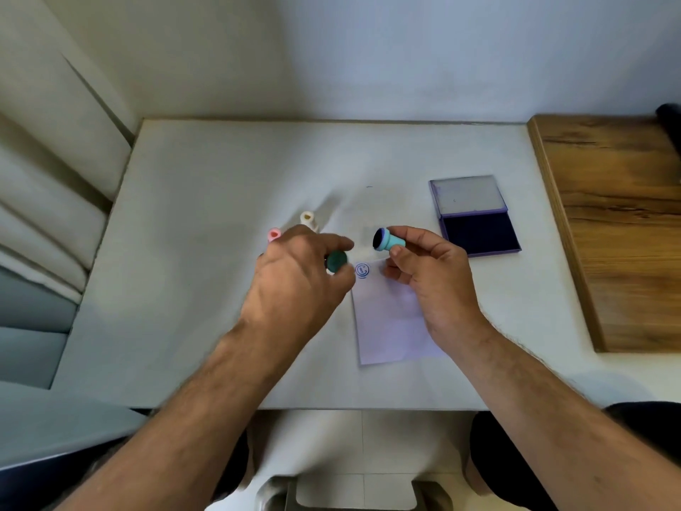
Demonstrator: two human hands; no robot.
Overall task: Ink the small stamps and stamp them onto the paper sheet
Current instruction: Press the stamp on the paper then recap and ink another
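Both forearms reach over the paper sheet [390, 319]: right hand [431, 285] pinches a light-blue stamp [388, 240] sideways, left hand [294, 278] grips a green cap [336, 260].

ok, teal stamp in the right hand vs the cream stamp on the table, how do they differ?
The teal stamp is held tilted above the paper by the right hand, dark inked face showing; the cream stamp stands upright on the table, untouched. Colours differ: teal versus cream. Both are small and round-bodied.

Location: a home interior. A white-covered desk [221, 178] stands against a plain white wall [405, 49]. A cream padded upholstered panel [48, 160] adjoins it, over tiled floor [368, 448].
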